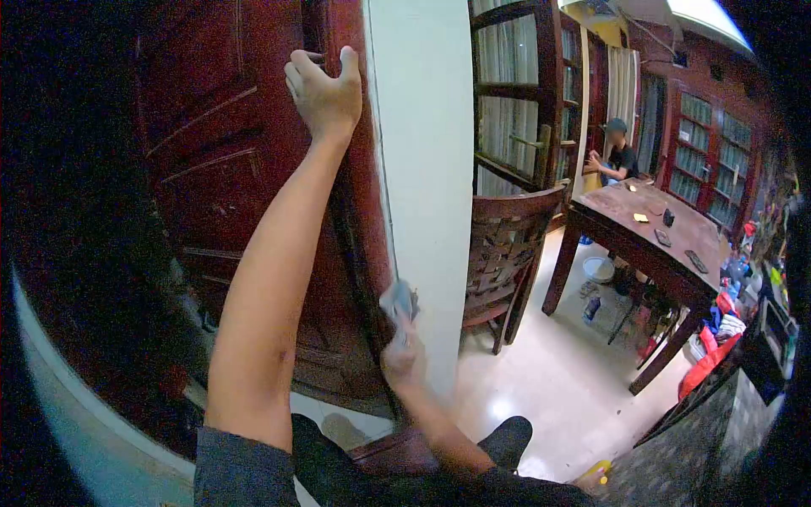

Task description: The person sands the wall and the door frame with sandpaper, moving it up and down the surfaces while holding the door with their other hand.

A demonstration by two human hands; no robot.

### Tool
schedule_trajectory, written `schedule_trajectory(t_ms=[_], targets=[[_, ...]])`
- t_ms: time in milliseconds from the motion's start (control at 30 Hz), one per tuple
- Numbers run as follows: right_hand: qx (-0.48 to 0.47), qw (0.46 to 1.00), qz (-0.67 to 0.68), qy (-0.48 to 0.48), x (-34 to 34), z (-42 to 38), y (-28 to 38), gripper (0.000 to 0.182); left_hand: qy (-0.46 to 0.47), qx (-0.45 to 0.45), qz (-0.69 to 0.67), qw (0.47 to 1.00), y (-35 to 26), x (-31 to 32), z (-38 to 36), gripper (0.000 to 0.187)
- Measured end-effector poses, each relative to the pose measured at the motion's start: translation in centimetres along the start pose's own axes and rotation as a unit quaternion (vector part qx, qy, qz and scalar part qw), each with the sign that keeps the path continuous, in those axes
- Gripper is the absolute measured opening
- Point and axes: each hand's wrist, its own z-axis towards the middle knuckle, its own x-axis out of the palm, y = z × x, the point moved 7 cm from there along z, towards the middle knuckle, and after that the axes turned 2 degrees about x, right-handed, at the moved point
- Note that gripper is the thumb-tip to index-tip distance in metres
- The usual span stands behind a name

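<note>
My left hand (325,95) is raised against the dark red door frame (348,38), fingers curled at its edge and the thumb on its face. Lower down, my right hand (401,355) is closed on a pale blue-grey cloth (397,300), blurred by motion. The cloth lies near the edge where the red frame meets the white wall (427,169). To the left of the frame stands the panelled red door (220,186).
A woven-back wooden chair (515,245) stands right of the wall. Beyond it, a wooden table (625,211) holds phones and small objects. A person (621,156) in a cap sits behind the table. Coloured items (718,329) are piled at the right.
</note>
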Motion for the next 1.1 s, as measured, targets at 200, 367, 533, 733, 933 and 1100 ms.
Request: schedule_trajectory(t_ms=[200,367,533,733,933,1100], targets=[[-0.009,0.999,0.045,-0.029,-1.1,1.0,3.4,0.040,-0.005,-0.003,0.005,1.000,-0.5,0.1,-0.1,0.046],[-0.012,0.986,0.159,-0.043,2.6,6.5,1.7,0.024,-0.019,0.012,0.003,1.000,-0.1,0.4,0.2,0.046],[-0.185,0.963,0.140,-0.134,1.9,17.2,9.3,0.021,-0.014,0.012,0.006,1.000,0.6,0.6,0.5,0.047],[-0.190,0.971,0.053,-0.134,1.1,19.4,11.0,0.020,-0.005,-0.003,0.013,1.000,0.4,0.4,0.1,0.051],[-0.052,0.992,0.048,-0.105,0.5,10.1,6.6,0.014,0.007,0.002,0.037,0.999,1.1,0.8,0.6,0.053],[-0.109,0.984,0.019,-0.139,0.4,8.1,5.5,0.008,0.028,-0.015,0.023,0.999,0.4,0.8,0.7,0.054]])
